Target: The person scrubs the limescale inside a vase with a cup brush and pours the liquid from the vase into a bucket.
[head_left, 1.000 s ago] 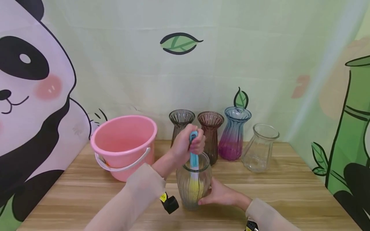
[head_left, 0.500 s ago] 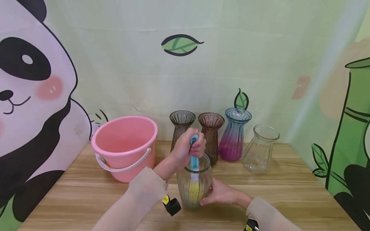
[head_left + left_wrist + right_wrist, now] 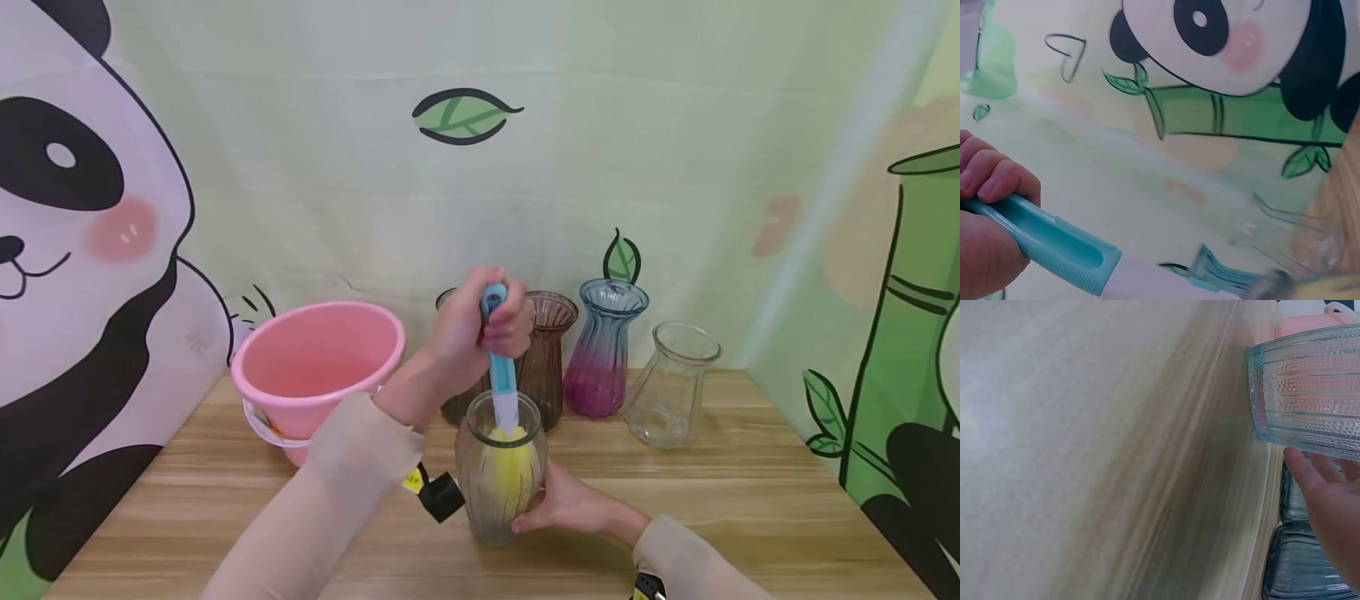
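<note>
My left hand grips the blue handle of a cup brush with a yellow head, held almost upright over a clear ribbed glass vase. The yellow head is inside the vase, its top near the rim. In the left wrist view, the fingers wrap the handle, and the brush head is blurred at the lower right. Low on the vase's right side, my right hand holds it, thumb in front and fingers mostly hidden behind. The right wrist view shows the vase's ribbed wall beside the fingertips.
A pink bucket with a white handle stands at the left. Behind the vase are a grey glass vase, partly hidden, a brown one, a blue-purple one and a clear one. A printed cloth hangs behind the wooden table.
My left hand has risen with the cup brush, lifting the yellow head from deep in the vase toward its rim. My right hand and the vase stay nearly in place.
</note>
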The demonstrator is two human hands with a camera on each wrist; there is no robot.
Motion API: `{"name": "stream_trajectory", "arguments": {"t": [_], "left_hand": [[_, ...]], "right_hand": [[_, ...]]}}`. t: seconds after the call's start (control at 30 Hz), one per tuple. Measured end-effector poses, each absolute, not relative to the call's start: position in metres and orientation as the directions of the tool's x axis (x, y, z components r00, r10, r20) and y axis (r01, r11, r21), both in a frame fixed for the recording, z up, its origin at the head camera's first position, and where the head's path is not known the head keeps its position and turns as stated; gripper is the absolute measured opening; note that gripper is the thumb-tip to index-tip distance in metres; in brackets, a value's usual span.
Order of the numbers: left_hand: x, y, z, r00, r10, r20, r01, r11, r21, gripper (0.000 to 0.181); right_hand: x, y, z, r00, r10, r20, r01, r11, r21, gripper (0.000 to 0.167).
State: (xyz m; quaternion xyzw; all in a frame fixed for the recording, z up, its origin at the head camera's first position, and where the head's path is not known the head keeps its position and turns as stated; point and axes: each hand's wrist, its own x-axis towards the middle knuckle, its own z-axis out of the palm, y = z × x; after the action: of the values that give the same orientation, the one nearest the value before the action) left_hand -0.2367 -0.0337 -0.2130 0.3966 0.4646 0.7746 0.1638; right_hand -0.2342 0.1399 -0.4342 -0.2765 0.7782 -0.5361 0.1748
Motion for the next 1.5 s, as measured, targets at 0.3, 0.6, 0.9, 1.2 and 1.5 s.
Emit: {"name": "stream_trajectory", "arguments": {"t": [0.3, 0.6, 0.9, 1.2, 1.5], "left_hand": [[-0.23, -0.029, -0.208, -0.618, 0.638, 0.459, 0.12, -0.501, 0.857, 0.039], [-0.236, -0.026, -0.247, -0.647, 0.638, 0.419, 0.077, -0.491, 0.867, 0.041], [-0.249, -0.02, -0.284, -0.726, 0.595, 0.345, 0.118, -0.387, 0.914, 0.041], [-0.247, -0.019, -0.283, -0.716, 0.607, 0.344, 0.106, -0.392, 0.914, 0.041], [-0.241, -0.026, -0.254, -0.661, 0.655, 0.365, 0.067, -0.433, 0.899, 0.04]], "right_hand": [[-0.232, 0.14, -0.436, -0.798, -0.602, 0.033, -0.256, 0.289, -0.922, 0.083], [-0.23, 0.138, -0.435, -0.804, -0.594, 0.026, -0.263, 0.316, -0.911, 0.078], [-0.232, 0.141, -0.431, -0.775, -0.632, -0.022, -0.228, 0.311, -0.923, 0.076], [-0.237, 0.145, -0.432, -0.763, -0.646, -0.013, -0.206, 0.263, -0.943, 0.078], [-0.234, 0.139, -0.437, -0.784, -0.619, 0.041, -0.281, 0.295, -0.913, 0.075]]}}
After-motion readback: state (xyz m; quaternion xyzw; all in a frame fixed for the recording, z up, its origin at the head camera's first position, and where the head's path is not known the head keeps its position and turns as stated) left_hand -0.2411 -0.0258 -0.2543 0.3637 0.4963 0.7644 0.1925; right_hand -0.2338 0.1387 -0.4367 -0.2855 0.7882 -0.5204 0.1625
